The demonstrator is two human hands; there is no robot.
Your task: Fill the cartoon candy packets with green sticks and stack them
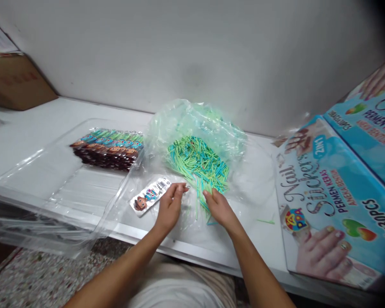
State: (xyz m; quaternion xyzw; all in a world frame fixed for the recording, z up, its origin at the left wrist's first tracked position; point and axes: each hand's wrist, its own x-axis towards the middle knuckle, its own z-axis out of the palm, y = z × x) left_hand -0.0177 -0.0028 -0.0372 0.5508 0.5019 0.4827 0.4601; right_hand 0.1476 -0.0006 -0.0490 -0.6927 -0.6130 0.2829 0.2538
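Left of lower centre, the printed packet (149, 196) looks light and slick, best pinched by its edge. The left hand (168, 206) seems clamped on its upper end; the right hand (220, 208) meets thin green sticks (200, 164), grip unclear.

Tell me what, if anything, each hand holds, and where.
Left hand: the white packet, by its upper-right end. Right hand: at the green sticks; hold unclear.

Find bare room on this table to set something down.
Bare table shows between the cardboard box and clear tray; also between the right forearm and Nail Stickers box, around one loose stick. The middle is crowded: bag of sticks, sachet, left hand, right hand.
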